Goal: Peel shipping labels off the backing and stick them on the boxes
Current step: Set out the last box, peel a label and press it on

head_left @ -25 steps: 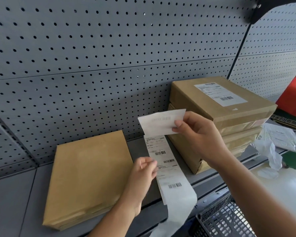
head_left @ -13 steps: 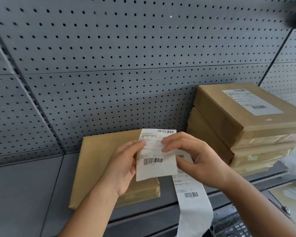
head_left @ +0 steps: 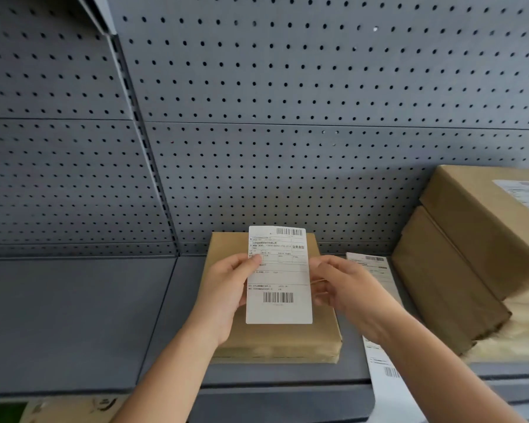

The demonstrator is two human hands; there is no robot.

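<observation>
A white shipping label (head_left: 278,276) with two barcodes is held face up over a flat brown box (head_left: 275,340) on the grey shelf. My left hand (head_left: 226,288) pinches the label's left edge and my right hand (head_left: 345,285) holds its right edge. The label hides much of the box's top; whether it touches the box I cannot tell. The strip of remaining labels on their backing (head_left: 382,370) lies on the shelf to the right and hangs over the front edge.
A stack of brown boxes (head_left: 471,257) stands at the right; the top one carries a label (head_left: 526,196). Grey pegboard (head_left: 287,117) forms the back wall. The grey shelf (head_left: 74,315) extends to the left. Something green (head_left: 0,412) shows at the bottom left.
My right hand peeled the label off the strip, both hands took its edges, and it now sits squarely over the flat box. The view shifted left.
</observation>
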